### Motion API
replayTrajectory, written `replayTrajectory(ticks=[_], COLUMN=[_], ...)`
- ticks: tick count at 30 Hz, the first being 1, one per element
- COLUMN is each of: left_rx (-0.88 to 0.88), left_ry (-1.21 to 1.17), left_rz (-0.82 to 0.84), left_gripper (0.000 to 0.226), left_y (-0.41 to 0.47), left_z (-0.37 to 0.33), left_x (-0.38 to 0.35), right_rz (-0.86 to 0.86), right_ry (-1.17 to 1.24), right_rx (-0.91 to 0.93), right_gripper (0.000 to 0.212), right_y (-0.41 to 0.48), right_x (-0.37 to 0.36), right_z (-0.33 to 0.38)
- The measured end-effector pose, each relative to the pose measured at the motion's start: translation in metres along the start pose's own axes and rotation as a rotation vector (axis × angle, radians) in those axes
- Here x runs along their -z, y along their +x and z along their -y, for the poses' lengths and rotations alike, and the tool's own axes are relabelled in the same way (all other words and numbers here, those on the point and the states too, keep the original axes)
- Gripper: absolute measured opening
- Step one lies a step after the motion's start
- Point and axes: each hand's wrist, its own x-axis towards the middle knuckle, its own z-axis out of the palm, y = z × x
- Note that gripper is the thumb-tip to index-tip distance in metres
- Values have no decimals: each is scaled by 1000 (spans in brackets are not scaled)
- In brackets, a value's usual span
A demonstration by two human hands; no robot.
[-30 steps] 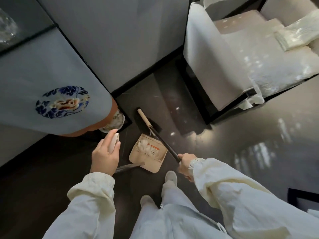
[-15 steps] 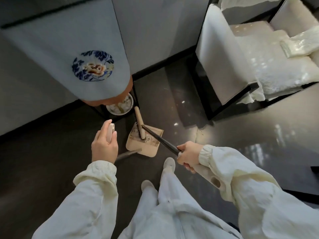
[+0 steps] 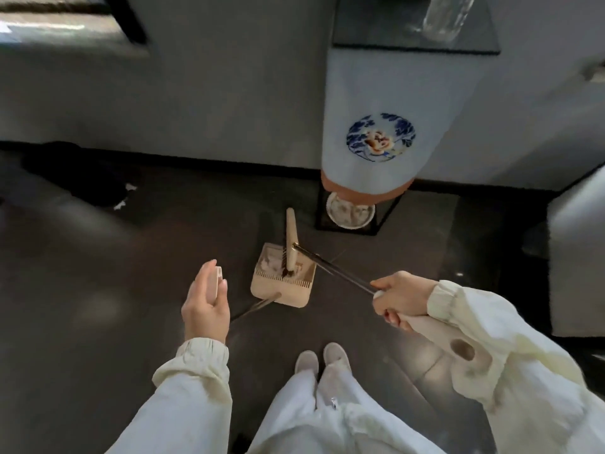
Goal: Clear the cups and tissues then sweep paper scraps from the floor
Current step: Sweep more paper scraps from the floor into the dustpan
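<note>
Evidently keeping the dustpan [image 3: 281, 285] level and low near the side table [image 3: 393, 77] foot, with fingers [image 3: 205, 273] of the left hand [image 3: 204, 306] curled round its grip, and pinning the paper scraps [image 3: 266, 261] inside with the broom head [image 3: 290, 237] laid across the pan's far edge, right hand [image 3: 399, 298] clamped on the shaft.

Probably a sitting room or lounge: a side table [image 3: 366, 27] draped with an embroidered cloth [image 3: 386, 93] stands against a grey wall [image 3: 229, 93], a pale chair [image 3: 577, 257] beside it, on dark polished floor [image 3: 98, 290].
</note>
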Motion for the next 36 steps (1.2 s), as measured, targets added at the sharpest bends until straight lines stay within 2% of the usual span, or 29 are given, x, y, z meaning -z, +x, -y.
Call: replayTrajectory(ticks=[9,14,17,21,26,36], left_rx=[358,477,533,603,679,826], left_ry=[-35,-44,-49,12,-27,21], left_rz=[-402,-625,-741,-806,-865,-1016], left_gripper=[38,36,38,40,39,35], left_y=[-31,-41,-46,-50,-44,-34], left_z=[39,64,87,133,196,298], left_x=[64,112,141,183,248,393], right_rz=[137,183,235,287,322,402], right_ry=[-269,-506,-616,-822,-952,-1073], right_rx=[200,294,338,362,367,326], right_gripper=[52,33,32,25,19,20], right_y=[13,24,31,32,28,28], right_x=[-49,-126,-185,-274,-387,-616], right_z=[105,166,197,232,272,340])
